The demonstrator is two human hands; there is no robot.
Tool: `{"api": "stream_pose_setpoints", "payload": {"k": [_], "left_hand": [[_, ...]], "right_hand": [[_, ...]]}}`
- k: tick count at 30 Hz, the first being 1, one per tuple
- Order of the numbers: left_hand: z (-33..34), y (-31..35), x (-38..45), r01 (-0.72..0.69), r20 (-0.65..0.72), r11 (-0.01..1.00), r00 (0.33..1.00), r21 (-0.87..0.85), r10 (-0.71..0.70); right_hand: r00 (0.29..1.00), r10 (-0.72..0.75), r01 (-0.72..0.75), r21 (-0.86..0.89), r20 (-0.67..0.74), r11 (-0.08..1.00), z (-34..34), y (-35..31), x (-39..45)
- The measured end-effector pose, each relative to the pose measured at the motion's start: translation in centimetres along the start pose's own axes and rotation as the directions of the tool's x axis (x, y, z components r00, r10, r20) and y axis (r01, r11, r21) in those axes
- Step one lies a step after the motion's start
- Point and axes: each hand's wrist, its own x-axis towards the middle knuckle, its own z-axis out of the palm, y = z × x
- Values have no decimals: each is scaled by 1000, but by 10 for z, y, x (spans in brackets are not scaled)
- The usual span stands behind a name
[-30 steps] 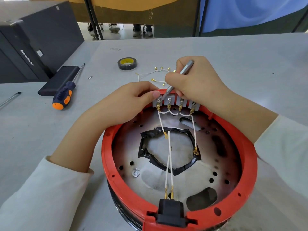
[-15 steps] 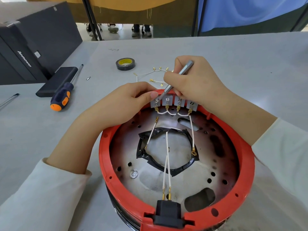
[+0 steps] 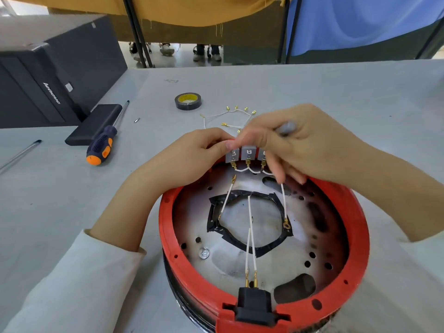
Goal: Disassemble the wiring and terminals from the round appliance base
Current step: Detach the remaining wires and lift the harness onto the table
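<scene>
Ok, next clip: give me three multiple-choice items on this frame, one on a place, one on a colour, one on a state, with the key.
1. Where does the roll of tape lie?
A. inside the base
B. on the table beyond the hands
C. on the black box

2. What colour is the rim of the round base?
A. red
B. blue
C. green

3. How is the left white wire at its upper end?
A. plugged into a grey terminal
B. cut in two
C. free, its brass connector clear of the terminals

Key: 1 B, the tape sits on the grey table past both hands. 2 A, the ring is red. 3 C, its connector hangs below the grey terminals.
</scene>
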Motion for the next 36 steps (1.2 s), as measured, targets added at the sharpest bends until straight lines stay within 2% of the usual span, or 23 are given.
{"api": "stream_pose_setpoints", "payload": {"k": [2, 5, 9, 11, 13, 15, 19, 25, 36], "left_hand": [[0, 0, 0, 8, -5, 1000, 1000, -2, -8], [0, 1, 1, 22, -2, 1000, 1000, -1, -22], [0, 0, 2, 20, -6, 1000, 1000, -14, -21], [1, 0, 1, 20, -9, 1000, 1000, -22, -20], [1, 0, 1, 22, -12, 1000, 1000, -16, -22], [1, 1, 1, 22, -11, 1000, 1000, -2, -22], [1, 2, 1, 23, -10, 1000, 1000, -16, -23], [1, 2, 0, 33, -23, 999, 999, -35, -34], [1, 2, 0, 33, -19, 999, 999, -11, -33]], "right_hand": [[996, -6, 24, -214, 87, 977, 5, 1, -3], [991, 6, 73, -570, 135, 819, 13, 0, -3], [992, -15, 107, -753, 128, 650, 22, -1, -4], [997, -3, 63, -734, 83, 676, 23, -5, -6], [997, 68, -26, -669, 38, 743, 24, -9, -8], [991, 131, -110, -634, -13, 766, 27, -12, -9], [984, 151, -168, -732, -89, 661, 46, -14, -3], [974, 154, -227, -788, -168, 573, 69, -14, 5], [943, 314, -303, -673, -110, 675, 70, -18, 6]]}}
